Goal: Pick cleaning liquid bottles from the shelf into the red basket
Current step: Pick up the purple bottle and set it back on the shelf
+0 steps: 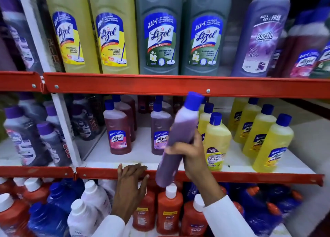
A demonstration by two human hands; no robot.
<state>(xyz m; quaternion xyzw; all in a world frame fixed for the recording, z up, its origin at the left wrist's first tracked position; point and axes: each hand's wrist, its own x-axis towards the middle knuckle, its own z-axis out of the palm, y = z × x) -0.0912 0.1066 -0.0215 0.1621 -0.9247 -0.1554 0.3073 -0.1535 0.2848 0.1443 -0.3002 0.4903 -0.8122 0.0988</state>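
A tall shelving unit with red front rails (160, 86) is filling the whole view, its three tiers crowded with cleaning liquid. On the top tier, big bottles are standing in a row: two yellow Lizol bottles (114, 38) to the left, two grey-green Lizol bottles (159, 38) in the middle, and a tall purple Bactin bottle (262, 40) to the right. On the white middle shelf (142, 156), smaller reddish-brown Lizol bottles (118, 129) are standing left of centre, and yellow bottles with blue caps (271, 143) are clustering at the right, one yellow Bactin bottle (217, 143) nearest the front. On the bottom tier, red-orange bottles with white caps (169, 210) are sitting between white and dark blue ones.

In front of the middle shelf, the right hand (189, 154) is wrapping its fingers and thumb around a purple bottle with a blue cap (180, 133), gripping it about the middle. The bottle is tilting, cap up and to the right, its base hanging in front of the lower red rail, clear of the shelf. The left hand (132, 185) is resting open, fingers spread over the lower rail's edge, holding nothing. White sleeves (225, 217) are covering both wrists. The red basket is out of view.
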